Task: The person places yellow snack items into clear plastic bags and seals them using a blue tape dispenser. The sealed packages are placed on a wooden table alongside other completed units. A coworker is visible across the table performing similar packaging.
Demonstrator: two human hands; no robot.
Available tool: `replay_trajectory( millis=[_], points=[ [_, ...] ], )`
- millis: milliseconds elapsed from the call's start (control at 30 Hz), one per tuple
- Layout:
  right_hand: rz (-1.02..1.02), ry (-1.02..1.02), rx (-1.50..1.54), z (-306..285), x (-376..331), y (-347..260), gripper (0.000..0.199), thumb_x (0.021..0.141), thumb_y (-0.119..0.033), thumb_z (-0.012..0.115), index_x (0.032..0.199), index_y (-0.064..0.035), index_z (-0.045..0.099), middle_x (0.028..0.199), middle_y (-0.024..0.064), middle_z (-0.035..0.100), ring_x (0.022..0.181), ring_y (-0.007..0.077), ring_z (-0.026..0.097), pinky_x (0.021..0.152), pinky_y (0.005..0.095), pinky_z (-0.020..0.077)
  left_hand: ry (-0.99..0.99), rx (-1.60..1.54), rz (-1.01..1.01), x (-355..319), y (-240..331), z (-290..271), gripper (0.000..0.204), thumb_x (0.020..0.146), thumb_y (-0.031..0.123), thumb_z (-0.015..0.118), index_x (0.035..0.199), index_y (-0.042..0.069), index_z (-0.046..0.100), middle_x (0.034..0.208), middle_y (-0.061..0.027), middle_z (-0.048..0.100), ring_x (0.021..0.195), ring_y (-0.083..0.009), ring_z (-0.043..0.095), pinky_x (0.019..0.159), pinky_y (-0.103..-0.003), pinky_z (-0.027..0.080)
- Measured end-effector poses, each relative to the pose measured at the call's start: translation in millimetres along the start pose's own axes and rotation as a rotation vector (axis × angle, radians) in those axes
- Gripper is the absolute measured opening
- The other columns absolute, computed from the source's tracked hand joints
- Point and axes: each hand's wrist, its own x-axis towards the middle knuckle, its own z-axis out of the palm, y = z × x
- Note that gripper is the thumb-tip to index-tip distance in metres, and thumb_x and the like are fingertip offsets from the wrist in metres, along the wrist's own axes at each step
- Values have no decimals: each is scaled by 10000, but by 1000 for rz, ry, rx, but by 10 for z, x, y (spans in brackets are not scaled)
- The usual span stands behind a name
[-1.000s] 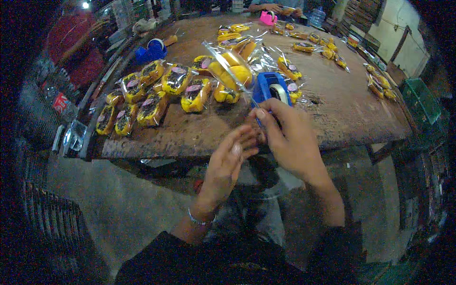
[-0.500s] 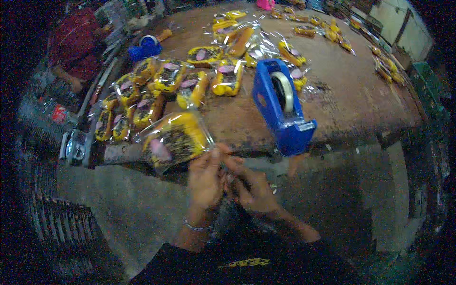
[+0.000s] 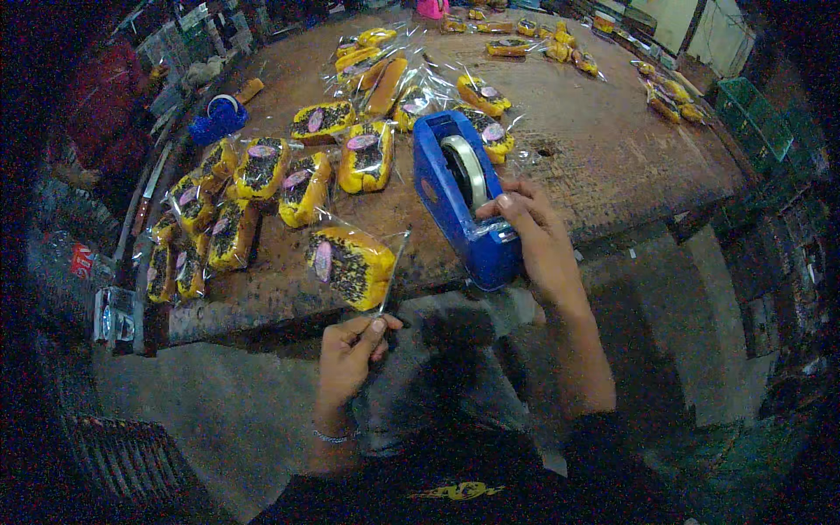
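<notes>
My left hand pinches the gathered edge of a clear plastic wrapper. Inside that wrapper is a yellow bread bun topped with dark sprinkles and marked with a pink oval label, tilted over the table's front edge. My right hand is closed at the front of a blue tape dispenser. Its thumb and fingers press together at the tape just above the cutter; the strip itself is hard to make out. The tape roll sits in the dispenser, which stands on the table near the front edge.
Several wrapped buns lie on the wooden table, mostly left and behind the dispenser. A smaller blue tape dispenser stands at far left. More wrapped bread lies far right, near a green crate. A person in dark red is beyond the left edge.
My right hand has left the wrapper beside my left hand and moved right and up to the tape dispenser. My left hand keeps the wrapped bun alone. The view has shifted slightly.
</notes>
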Motion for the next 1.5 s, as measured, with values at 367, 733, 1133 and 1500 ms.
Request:
replay_trajectory(
  millis=[367, 733, 1133, 1500],
  points=[
    [-150, 223, -282, -85, -598, 54, 180, 840, -109, 615, 709, -6, 548, 1127, 149, 531, 1003, 219, 533, 846, 325, 433, -22, 23, -2, 62, -67, 102, 236, 921, 180, 547, 937, -12, 682, 552, 36, 468, 503, -49, 384, 475, -221, 296],
    [-375, 344, -354, 34, -528, 255, 218, 878, -122, 544, 709, -10, 466, 1065, 186, 540, 968, 246, 523, 861, 363, 413, 21, 127, 69, -130, 14, -11, 237, 928, 184, 542, 941, -4, 686, 563, 22, 492, 522, -53, 411, 486, -217, 323],
    [-338, 401, -264, 572, 8, 326, 263, 881, -248, 573, 834, 10, 561, 1002, 235, 504, 982, 389, 490, 878, 476, 383, 13, 152, 40, -251, 39, -81, 233, 916, 177, 545, 943, -7, 684, 560, 24, 492, 525, -56, 433, 498, -223, 339],
    [-457, 388, -359, 479, 12, 397, 157, 856, -111, 571, 784, 28, 568, 1040, 160, 561, 937, 313, 541, 823, 392, 425, -81, 108, 63, -151, -4, 32, 250, 924, 194, 538, 948, -9, 682, 564, 27, 493, 521, -55, 423, 498, -225, 342]
  ],
)
